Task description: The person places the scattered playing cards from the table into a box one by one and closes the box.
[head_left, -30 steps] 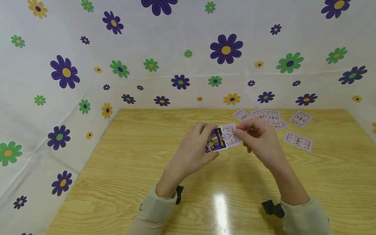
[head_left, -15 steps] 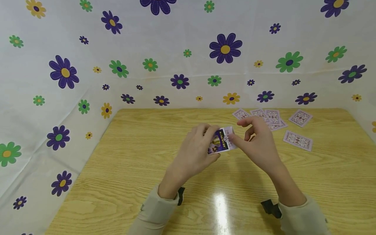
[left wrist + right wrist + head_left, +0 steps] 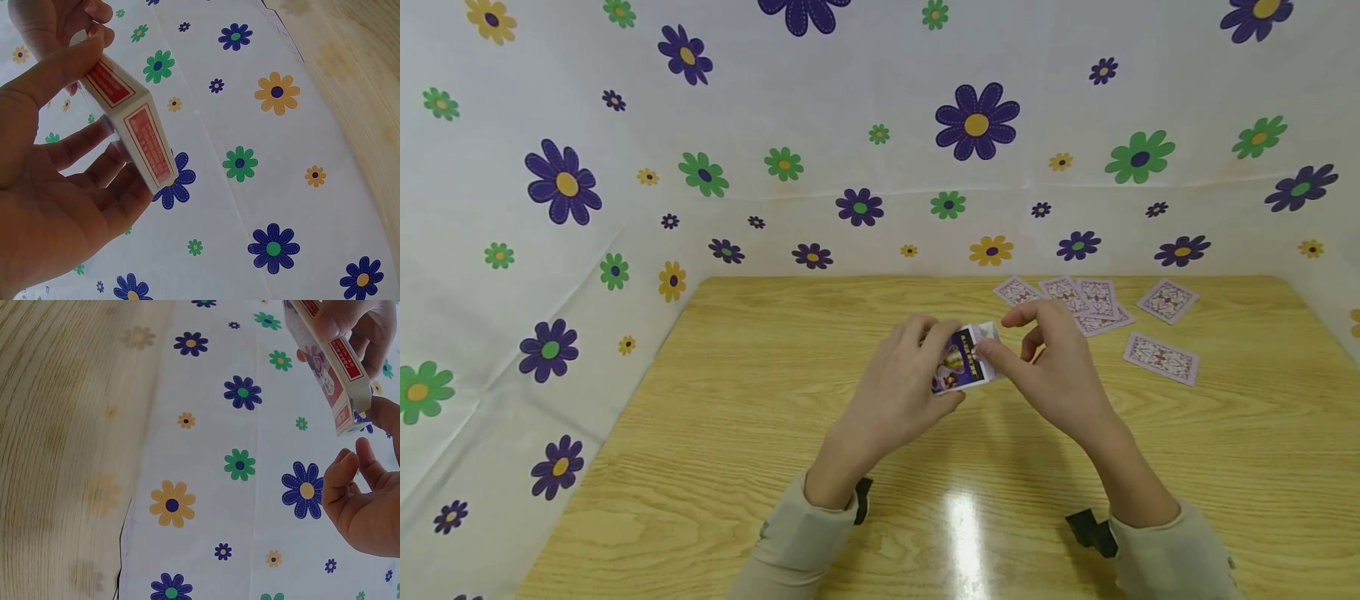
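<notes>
Since a second ago the purple-backed cards that stuck out of the card box (image 3: 964, 363) on its right have gone in; only a white flap shows at its far right corner now. Your left hand (image 3: 901, 385) grips the box from the left, thumb on one long edge and fingers (image 3: 94, 140) curled under the other (the left wrist view shows this plainly), holding it above the middle of the counter (image 3: 737, 400). Your right hand (image 3: 1054, 371) presses its thumb against the box's right end, the forefinger raised over it and the other fingers (image 3: 344, 478) loosely bent, holding nothing. Loose cards (image 3: 1097, 302) lie face down on the far right of the counter, well apart from both hands, with a single card (image 3: 1161, 359) nearer.
</notes>
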Demonstrator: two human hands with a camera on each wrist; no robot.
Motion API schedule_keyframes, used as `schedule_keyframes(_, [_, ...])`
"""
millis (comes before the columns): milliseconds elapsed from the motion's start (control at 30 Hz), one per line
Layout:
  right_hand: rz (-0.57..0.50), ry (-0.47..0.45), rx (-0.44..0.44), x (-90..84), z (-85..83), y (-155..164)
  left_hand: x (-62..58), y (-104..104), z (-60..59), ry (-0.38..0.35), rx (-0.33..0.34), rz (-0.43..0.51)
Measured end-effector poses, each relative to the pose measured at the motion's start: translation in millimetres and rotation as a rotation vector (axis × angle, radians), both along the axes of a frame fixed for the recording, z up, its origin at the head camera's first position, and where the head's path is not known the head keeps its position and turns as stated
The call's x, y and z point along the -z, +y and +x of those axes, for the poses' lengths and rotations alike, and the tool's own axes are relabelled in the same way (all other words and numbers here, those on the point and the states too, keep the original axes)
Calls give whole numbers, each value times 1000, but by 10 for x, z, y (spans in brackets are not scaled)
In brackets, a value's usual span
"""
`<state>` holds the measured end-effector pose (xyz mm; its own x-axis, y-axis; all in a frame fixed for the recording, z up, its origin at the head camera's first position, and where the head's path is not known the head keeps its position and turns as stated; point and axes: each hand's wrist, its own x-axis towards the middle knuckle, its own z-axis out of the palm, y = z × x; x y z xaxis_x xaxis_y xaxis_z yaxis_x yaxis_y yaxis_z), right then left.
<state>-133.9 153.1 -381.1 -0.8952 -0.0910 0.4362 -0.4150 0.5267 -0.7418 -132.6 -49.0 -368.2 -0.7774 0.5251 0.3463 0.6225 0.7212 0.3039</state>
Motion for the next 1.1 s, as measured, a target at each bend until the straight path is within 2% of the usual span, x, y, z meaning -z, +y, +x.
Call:
schedule_keyframes(500, [7,-51,-33,-14,11,10,-18,20,-8,-8,4,-25])
schedule_keyframes(700, [2,-38,-28,-23,12,21,-3,4,-18,-8,8,-10])
schedule_keyframes(933, [3,-35,-14,-32,4,72,9,-19,-59,-23,-11,-15])
schedule_keyframes(1100, [2,-70,20,-55,-25,193,4,-60,-93,-35,-42,-29])
